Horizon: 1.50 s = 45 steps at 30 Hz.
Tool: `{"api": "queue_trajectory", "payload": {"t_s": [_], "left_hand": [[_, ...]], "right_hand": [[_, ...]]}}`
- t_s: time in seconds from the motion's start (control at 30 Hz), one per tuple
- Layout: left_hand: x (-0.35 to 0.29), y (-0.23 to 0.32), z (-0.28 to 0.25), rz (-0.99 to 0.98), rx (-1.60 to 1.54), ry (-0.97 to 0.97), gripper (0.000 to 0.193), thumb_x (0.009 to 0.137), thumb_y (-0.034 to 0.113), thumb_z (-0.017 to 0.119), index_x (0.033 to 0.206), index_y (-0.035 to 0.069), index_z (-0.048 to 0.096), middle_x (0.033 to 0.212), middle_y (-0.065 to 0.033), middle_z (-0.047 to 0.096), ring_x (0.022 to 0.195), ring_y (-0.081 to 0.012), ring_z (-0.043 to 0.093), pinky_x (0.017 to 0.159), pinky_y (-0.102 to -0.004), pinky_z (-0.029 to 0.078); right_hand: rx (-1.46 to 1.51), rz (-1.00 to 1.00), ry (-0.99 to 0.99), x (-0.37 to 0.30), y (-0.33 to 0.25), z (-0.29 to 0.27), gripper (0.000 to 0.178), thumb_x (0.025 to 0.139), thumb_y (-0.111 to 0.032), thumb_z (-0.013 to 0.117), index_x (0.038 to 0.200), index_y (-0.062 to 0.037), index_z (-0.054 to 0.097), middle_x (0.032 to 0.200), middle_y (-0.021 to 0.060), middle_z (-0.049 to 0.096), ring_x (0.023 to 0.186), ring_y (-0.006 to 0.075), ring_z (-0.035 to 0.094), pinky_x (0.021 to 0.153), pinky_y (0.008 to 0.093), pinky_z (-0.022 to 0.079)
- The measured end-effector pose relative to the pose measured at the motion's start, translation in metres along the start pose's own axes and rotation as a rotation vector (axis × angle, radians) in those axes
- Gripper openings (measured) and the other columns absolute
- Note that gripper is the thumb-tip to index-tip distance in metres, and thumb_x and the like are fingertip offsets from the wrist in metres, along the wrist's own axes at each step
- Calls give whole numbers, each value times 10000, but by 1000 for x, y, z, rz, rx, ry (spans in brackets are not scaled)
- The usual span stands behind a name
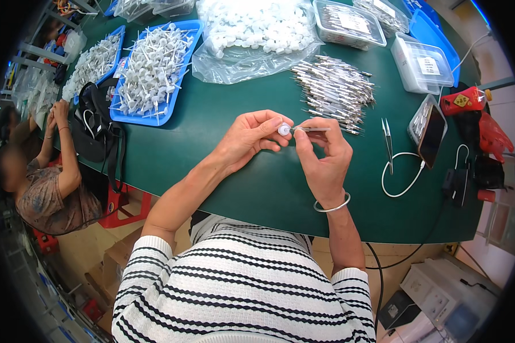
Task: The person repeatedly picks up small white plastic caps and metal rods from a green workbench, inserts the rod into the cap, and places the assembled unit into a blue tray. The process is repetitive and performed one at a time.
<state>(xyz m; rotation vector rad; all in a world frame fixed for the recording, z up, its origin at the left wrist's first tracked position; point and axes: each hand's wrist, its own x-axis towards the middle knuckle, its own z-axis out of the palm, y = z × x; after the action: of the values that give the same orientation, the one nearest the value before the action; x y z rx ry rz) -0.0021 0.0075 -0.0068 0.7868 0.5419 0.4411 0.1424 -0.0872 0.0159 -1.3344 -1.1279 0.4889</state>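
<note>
Over the green table, my left hand pinches a small white plastic cap between thumb and fingertips. Close against it on the right, my right hand grips a thin metal rod lying roughly level, its left end at the cap. Whether that end sits inside the cap cannot be made out. Beyond my hands is a pile of slim metal rods with pale middles. A clear bag of loose white caps lies at the far middle. To the left, a blue tray holds many white caps on stems.
Tweezers, a white cable and a phone lie at right, near a red bottle. Clear boxes line the far side. A black bag lies at left; beyond it another person sits working.
</note>
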Motion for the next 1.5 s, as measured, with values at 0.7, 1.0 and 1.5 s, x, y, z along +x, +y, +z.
{"api": "queue_trajectory", "payload": {"t_s": [0.7,1.0,1.5], "left_hand": [[0,0,-2,-36,-46,-27,263,948,217,566,1053,-14,639,869,-59,659,771,-110,644,681,-208,550],[-1,1,0,-34,-17,-12,243,961,202,542,1034,-14,625,865,-54,649,738,-89,632,661,-199,553],[-1,1,3,15,104,33,240,959,196,546,1026,-15,637,861,-57,652,729,-85,630,670,-197,555]], "right_hand": [[-19,-31,-36,3,-4,-1,135,790,16,666,901,3,590,785,80,648,677,162,675,624,261,543],[-76,-75,-72,3,-6,-2,148,782,26,666,902,-5,585,802,73,645,681,172,678,618,263,540],[-172,-126,-110,6,-8,-5,151,762,26,673,879,-7,585,818,80,634,671,197,676,590,277,532]]}}
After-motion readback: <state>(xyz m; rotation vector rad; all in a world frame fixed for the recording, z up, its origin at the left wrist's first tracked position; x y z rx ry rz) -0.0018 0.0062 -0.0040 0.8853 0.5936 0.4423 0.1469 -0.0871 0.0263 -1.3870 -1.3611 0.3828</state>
